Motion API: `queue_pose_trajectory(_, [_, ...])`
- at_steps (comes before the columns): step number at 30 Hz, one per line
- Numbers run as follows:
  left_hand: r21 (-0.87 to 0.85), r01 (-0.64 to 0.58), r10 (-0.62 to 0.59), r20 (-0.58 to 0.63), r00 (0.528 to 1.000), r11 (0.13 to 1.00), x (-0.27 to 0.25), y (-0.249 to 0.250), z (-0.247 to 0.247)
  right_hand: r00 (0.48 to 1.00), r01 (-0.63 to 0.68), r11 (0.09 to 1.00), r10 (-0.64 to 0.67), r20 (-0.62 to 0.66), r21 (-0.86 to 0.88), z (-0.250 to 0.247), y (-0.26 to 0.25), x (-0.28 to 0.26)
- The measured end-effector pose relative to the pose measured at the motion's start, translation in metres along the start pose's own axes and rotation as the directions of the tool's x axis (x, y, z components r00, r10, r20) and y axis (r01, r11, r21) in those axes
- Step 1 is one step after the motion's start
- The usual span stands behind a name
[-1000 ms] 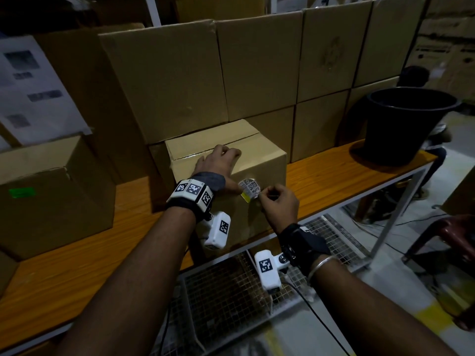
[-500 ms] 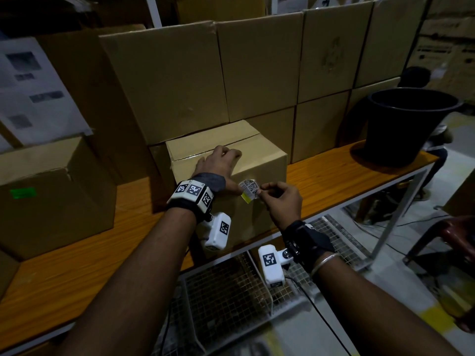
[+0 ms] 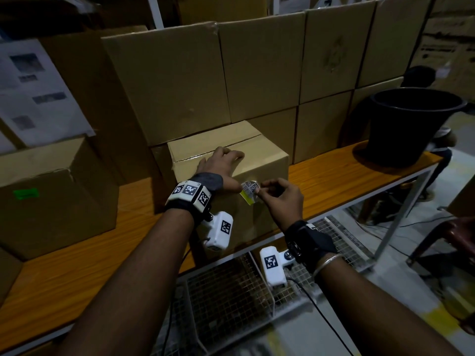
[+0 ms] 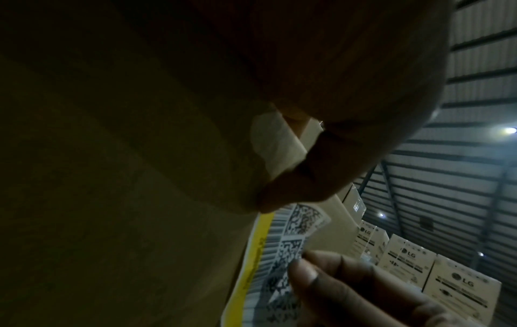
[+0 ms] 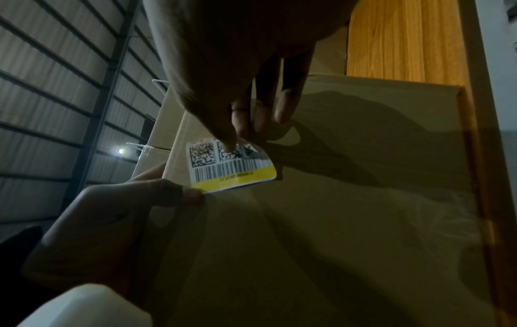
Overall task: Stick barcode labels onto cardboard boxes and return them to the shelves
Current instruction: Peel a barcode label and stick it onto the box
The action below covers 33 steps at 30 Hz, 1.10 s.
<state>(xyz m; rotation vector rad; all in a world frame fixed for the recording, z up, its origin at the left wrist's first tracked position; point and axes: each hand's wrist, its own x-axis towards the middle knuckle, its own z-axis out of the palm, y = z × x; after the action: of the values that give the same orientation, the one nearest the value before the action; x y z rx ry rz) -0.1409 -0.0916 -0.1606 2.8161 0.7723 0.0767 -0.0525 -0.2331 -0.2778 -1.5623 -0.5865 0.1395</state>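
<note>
Head view is showing the box [image 3: 228, 181] sitting at the near edge of the wooden shelf [image 3: 347, 181], with the label [image 3: 249, 190] held against the top of its front face. The right hand [image 3: 280, 199] is pinching the label's right side between thumb and fingertips; the right wrist view is showing that side lifting away from the cardboard. The left hand [image 3: 221, 168] is lying over the box's top edge with its fingers loosely bent on the lid, and its thumb [image 5: 179, 194] is touching the label's yellow-striped corner. It is gripping nothing.

What could go wrong, as I judge it: if the pinch is let go before the free side is smoothed down, the label may be trapping a crease or curling back on itself. If the thumb is slipping off its corner, the label could be skewing. A hard press may also be nudging the box off the shelf's edge.

The left forearm is reaching forward with the wrist bent down over the box. The right forearm is coming in from the lower right, the hand's back facing up.
</note>
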Motion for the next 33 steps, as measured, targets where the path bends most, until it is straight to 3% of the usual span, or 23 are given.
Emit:
queue_pose_trajectory(7, [-0.091, -0.008, 0.01, 0.014, 1.0, 0.996, 0.001, -0.004, -0.002, 0.997, 0.028, 0.999, -0.025, 0.075, -0.031, 0.003, 0.005, 0.0])
queue_pose_trajectory(18, [-0.091, -0.022, 0.022, -0.009, 1.0, 0.996, 0.001, -0.004, -0.001, 0.992, 0.063, 0.997, -0.068, 0.108, 0.046, 0.002, 0.006, -0.007])
queue_pose_trajectory(33, [-0.045, -0.045, 0.044, -0.014, 0.999, 0.998, -0.001, -0.003, 0.002, 0.984, -0.117, 0.965, 0.081, 0.157, 0.233, -0.002, -0.006, -0.009])
